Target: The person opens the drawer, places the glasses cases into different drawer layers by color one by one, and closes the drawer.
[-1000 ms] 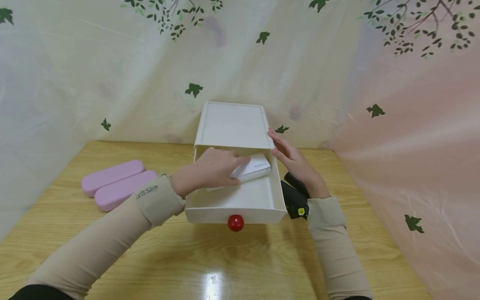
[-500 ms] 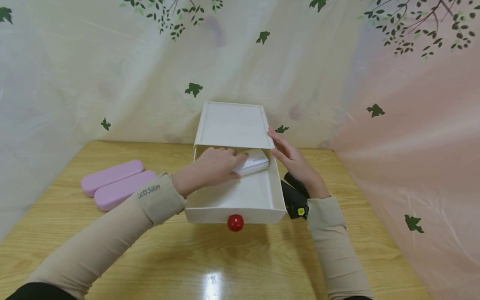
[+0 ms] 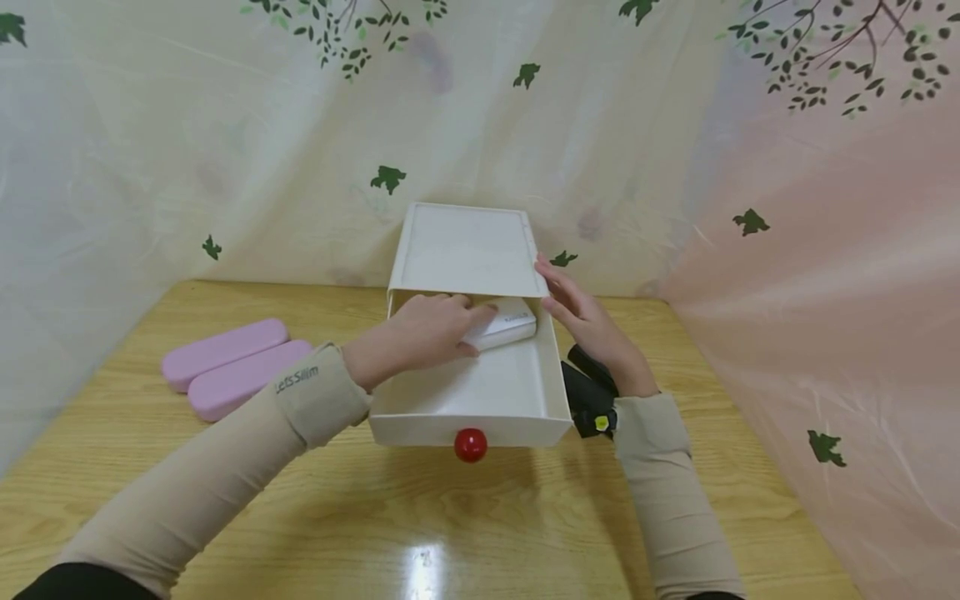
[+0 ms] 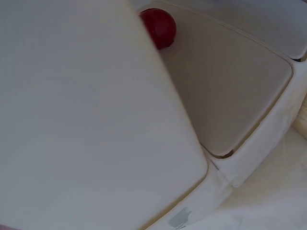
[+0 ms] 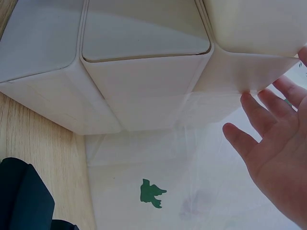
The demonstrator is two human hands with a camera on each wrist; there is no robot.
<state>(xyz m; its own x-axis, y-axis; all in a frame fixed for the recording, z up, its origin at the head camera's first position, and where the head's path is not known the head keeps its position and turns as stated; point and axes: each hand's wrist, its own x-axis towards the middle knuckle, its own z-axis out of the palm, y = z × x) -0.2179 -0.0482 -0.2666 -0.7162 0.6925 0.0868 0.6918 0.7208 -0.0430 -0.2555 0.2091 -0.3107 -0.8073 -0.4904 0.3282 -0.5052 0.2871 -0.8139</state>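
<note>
In the head view my left hand (image 3: 423,333) reaches over the side of a pulled-out white drawer (image 3: 517,404) with a red knob (image 3: 470,445). It holds a small white box (image 3: 510,321) with dark lettering between thumb and fingers, toward the drawer's back right; part of the box is hidden by the hand. My right hand (image 3: 588,325) rests its fingertips against the right side of the white drawer cabinet (image 3: 468,250). The right wrist view shows this right hand (image 5: 278,134) with fingers extended, touching the cabinet's side wall (image 5: 225,72).
Two purple oblong cases (image 3: 225,354) lie side by side on the wooden table (image 3: 337,517) to the left. A black object (image 3: 588,396) with a yellow spot sits right of the drawer. Another red knob (image 4: 159,28) shows below in the left wrist view. A patterned curtain (image 3: 300,167) hangs behind.
My left hand has shifted the white box slightly toward the back of the drawer, mostly in the first half second. The right hand has stayed at the cabinet's side.
</note>
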